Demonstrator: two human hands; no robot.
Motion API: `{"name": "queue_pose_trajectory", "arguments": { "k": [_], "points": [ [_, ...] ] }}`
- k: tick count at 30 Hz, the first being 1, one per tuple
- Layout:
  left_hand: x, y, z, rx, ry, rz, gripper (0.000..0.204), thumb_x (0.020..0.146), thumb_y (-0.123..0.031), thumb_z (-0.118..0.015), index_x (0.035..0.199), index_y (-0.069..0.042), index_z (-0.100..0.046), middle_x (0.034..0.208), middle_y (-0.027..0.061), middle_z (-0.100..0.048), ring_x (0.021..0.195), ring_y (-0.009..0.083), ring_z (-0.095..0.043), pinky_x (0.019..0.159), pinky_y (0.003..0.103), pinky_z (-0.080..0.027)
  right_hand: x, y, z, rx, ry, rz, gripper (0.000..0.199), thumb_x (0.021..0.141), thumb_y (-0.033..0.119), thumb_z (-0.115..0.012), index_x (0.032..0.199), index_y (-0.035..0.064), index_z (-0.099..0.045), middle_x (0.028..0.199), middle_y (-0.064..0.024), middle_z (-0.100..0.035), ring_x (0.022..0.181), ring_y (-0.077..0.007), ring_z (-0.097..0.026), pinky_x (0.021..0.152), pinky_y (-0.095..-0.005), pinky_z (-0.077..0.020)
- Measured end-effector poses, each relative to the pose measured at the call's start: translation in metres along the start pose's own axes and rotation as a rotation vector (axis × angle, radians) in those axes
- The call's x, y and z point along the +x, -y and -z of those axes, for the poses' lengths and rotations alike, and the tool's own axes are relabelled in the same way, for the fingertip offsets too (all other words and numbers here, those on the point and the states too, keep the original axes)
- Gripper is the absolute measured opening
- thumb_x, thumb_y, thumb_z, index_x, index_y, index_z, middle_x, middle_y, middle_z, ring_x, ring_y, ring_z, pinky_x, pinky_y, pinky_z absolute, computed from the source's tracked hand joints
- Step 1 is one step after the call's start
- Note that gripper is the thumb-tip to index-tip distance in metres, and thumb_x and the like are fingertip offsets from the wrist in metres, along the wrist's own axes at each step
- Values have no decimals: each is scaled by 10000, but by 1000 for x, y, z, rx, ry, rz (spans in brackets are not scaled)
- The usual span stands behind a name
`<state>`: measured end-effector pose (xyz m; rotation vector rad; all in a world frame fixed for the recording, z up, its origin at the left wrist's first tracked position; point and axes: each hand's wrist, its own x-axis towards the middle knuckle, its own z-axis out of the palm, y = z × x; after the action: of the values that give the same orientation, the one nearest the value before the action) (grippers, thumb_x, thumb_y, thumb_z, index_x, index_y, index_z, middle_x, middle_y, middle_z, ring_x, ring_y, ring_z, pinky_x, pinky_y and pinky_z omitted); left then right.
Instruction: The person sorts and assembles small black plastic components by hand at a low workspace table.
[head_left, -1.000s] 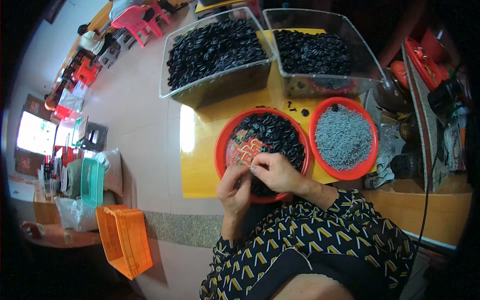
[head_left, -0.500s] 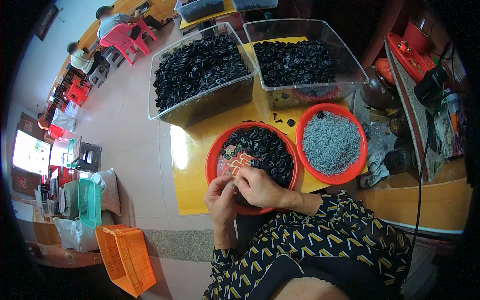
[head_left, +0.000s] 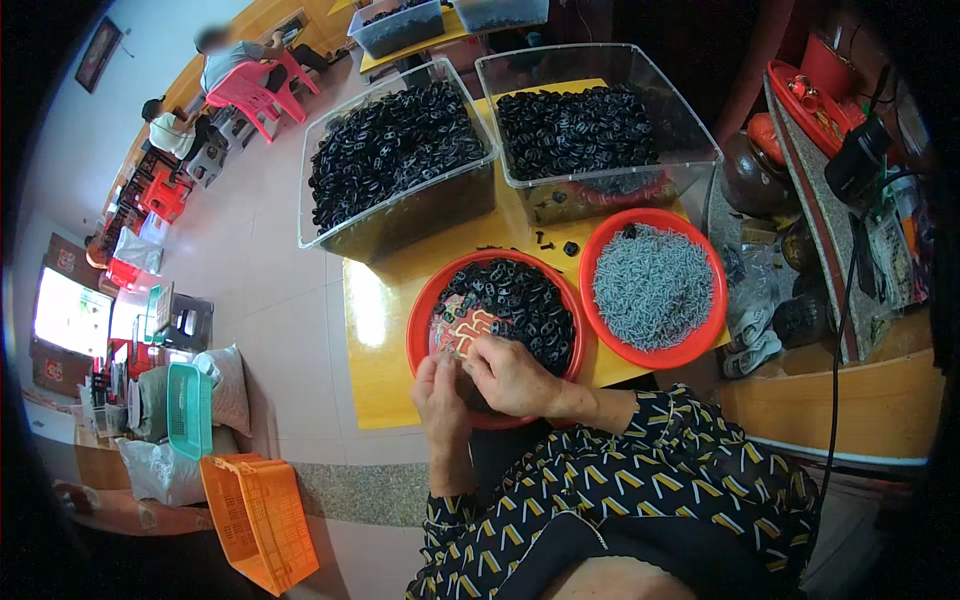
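Black cloth sleeves with mustard-and-white strokes (head_left: pixel 665 425) lie nearest. My bare left hand (head_left: pixel 438 398) and bare right hand (head_left: pixel 518 378) meet over the near-left part of a round red plastic basin (head_left: pixel 413 340). Thumb and fingertips are drawn together on each; whether a piece sits between them I cannot tell. Working above the basin presumably lets dropped bits land inside.

Glossy black oval pieces with openings (head_left: pixel 535 310), apparently plastic, heap along the basin's far and right side. Its printed floor shows at left, which likely gives my fingers room.

Just right: round red plastic tray (head_left: pixel 714 325) of slender silver-grey screws (head_left: pixel 652 285), probably there for the right hand's reach. Both vessels stand on a glossy yellow tabletop (head_left: pixel 385 390).

Beyond: left clear rectangular bin (head_left: pixel 430 215) and right clear rectangular bin (head_left: pixel 550 205), both with similar black ovals; presumably bulk stock, set back.
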<state>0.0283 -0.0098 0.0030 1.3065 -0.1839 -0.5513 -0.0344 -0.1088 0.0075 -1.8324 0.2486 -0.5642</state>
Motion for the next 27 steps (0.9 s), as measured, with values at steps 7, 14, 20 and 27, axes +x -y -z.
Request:
{"name": "queue_pose_trajectory", "arguments": {
  "k": [7,14,20,27],
  "points": [
    [-12,-5,-3,-179,-92,-115,114,855,-75,-429,773,-14,-479,609,24,-464,513,78,-405,466,198,-332,6,12,14,-111,1,206,73,758,55,-534,729,-1,-498,693,-129,-525,631,-268,-529,571,-357,-420],
    [-32,-4,-30,-261,-93,-136,100,855,-69,-425,784,-21,-478,703,46,-505,626,107,-478,595,217,-416,-34,29,17,779,345,-375,93,801,41,-517,876,-10,-537,747,-26,-555,624,-66,-487,518,-208,-408],
    [-44,2,-40,-194,-12,-166,109,860,-74,-422,788,-20,-484,722,54,-522,632,105,-482,595,221,-417,-52,32,36,704,425,-386,59,824,59,-498,850,18,-530,662,14,-486,542,-50,-438,464,-186,-359],
    [-52,6,-51,-228,63,-104,99,858,-80,-441,811,-10,-494,745,84,-553,614,113,-492,575,219,-412,-74,29,58,763,505,-415,83,825,74,-514,758,47,-472,583,22,-439,479,-40,-420,415,-174,-329]
  ]
}}
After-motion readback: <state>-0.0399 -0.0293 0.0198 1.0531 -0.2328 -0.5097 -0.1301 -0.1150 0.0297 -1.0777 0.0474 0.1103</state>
